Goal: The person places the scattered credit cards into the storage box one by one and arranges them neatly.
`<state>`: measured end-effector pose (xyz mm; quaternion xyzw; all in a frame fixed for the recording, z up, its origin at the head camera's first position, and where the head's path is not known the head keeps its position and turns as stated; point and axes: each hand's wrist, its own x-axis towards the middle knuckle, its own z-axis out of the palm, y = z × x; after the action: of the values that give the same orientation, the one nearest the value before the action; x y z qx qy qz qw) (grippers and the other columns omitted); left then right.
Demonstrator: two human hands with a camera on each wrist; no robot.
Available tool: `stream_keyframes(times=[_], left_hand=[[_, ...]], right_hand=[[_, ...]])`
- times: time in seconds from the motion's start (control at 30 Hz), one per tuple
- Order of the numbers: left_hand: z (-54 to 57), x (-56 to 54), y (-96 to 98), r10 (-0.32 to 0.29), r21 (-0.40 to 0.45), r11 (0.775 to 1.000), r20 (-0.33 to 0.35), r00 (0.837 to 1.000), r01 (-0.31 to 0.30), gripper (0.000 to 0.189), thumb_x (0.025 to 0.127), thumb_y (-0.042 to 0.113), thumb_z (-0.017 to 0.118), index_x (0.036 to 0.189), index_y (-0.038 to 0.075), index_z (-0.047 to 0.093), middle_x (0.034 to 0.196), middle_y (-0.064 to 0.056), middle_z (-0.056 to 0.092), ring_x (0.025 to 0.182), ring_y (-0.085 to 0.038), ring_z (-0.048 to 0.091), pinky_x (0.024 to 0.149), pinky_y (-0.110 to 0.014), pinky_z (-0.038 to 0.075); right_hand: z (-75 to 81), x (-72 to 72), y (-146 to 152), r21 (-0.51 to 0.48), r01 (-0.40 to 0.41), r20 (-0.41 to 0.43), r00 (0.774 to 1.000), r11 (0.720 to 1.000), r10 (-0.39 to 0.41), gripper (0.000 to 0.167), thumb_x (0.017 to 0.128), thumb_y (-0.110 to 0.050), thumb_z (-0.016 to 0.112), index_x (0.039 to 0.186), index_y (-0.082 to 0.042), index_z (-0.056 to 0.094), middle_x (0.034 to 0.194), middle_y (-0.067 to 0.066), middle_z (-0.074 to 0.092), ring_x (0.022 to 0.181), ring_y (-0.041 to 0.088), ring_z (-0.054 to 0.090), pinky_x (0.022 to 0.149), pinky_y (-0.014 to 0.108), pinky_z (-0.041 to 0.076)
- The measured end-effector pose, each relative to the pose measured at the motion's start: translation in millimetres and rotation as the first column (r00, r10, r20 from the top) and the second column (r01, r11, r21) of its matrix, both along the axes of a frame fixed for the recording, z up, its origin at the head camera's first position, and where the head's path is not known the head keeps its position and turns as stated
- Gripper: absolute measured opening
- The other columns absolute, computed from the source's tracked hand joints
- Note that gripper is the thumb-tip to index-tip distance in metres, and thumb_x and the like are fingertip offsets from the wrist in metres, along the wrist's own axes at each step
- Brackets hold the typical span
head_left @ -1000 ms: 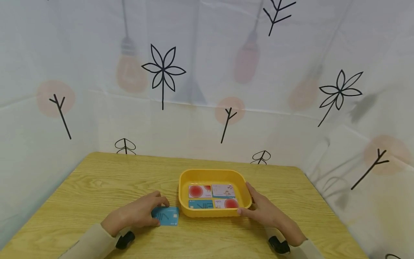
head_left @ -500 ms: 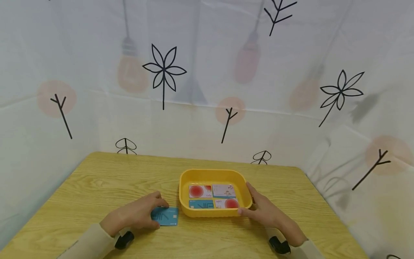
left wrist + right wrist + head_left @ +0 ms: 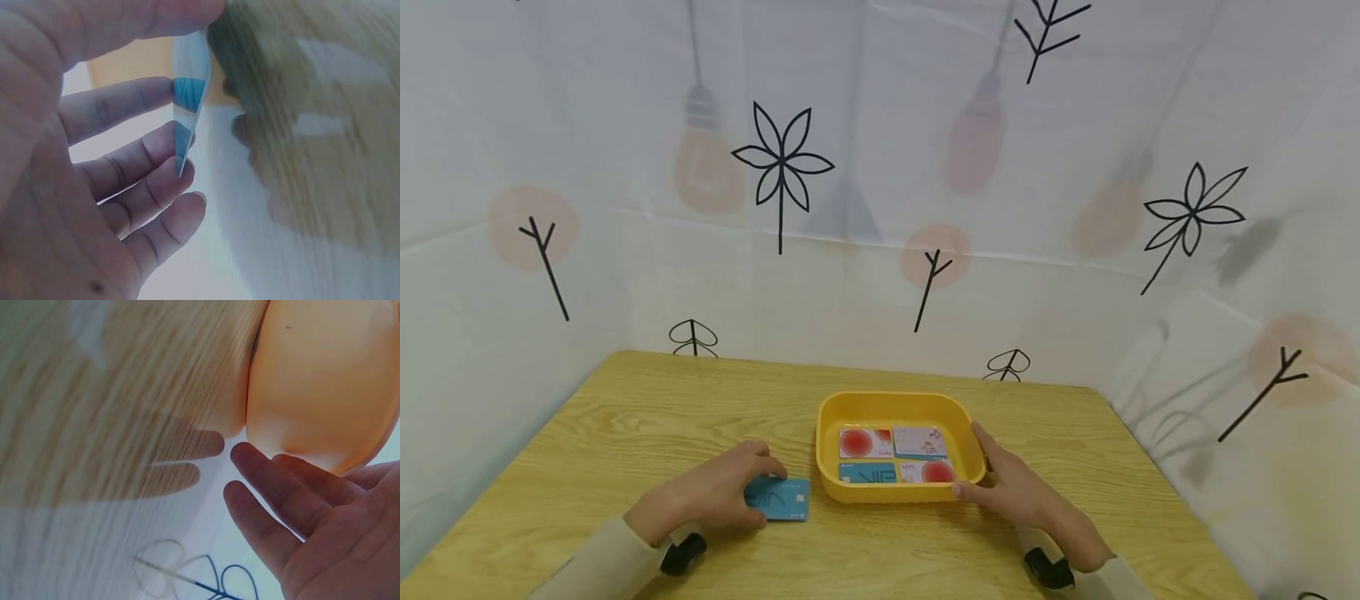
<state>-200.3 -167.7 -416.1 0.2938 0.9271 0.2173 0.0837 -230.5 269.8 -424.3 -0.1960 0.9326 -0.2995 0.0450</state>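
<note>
My left hand (image 3: 718,487) pinches a blue card (image 3: 782,498) by its left end, thumb at the near edge and fingers at the far edge. Dark lettering and a small pale chip mark show on its face. In the left wrist view the card (image 3: 190,94) appears nearly edge-on between thumb and fingertips. The card is just left of a yellow tray (image 3: 891,493). My right hand (image 3: 1018,492) braces the tray's near right corner from outside, thumb at the front rim, fingers along the right side. In the right wrist view those fingers (image 3: 281,487) are fairly straight, two of them apart from the wall.
Inside the tray lie several cards: a white one with a red circle (image 3: 855,443), a pale one (image 3: 919,442), a blue one (image 3: 867,473) and another red-circle card (image 3: 936,472). The wooden table (image 3: 700,408) meets a patterned cloth (image 3: 850,292) behind and at the sides.
My left hand has drawn the blue card slightly to the left, widening the gap to the tray. The right hand and tray have stayed in place.
</note>
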Motion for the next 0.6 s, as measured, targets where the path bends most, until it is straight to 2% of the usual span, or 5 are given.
stream_keyframes(times=[0.4,0.6], left_hand=[[11.6,-2.5,-13.5,0.034,0.024,0.999,-0.067,0.997,-0.032,0.050,0.074,0.028,0.078,0.120,0.017,0.062,0.099,0.005,0.047,0.087,-0.014,0.047,0.076,-0.030,0.043],[21.2,-8.1,-16.8,0.041,0.017,0.999,-0.152,0.988,-0.039,0.050,0.074,0.028,0.079,0.119,0.017,0.062,0.098,0.004,0.048,0.084,-0.014,0.047,0.072,-0.029,0.042]], right_hand=[[-0.9,0.1,0.3,-0.001,0.005,0.012,1.000,1.000,-0.005,0.109,0.081,-0.060,0.065,0.153,-0.004,0.006,0.150,0.020,0.031,0.131,0.031,0.042,0.103,0.052,0.035],[-0.5,-0.2,0.3,-0.003,-0.001,0.003,1.000,1.000,0.001,0.107,0.082,-0.059,0.065,0.153,-0.006,0.005,0.150,0.019,0.032,0.129,0.030,0.044,0.102,0.051,0.036]])
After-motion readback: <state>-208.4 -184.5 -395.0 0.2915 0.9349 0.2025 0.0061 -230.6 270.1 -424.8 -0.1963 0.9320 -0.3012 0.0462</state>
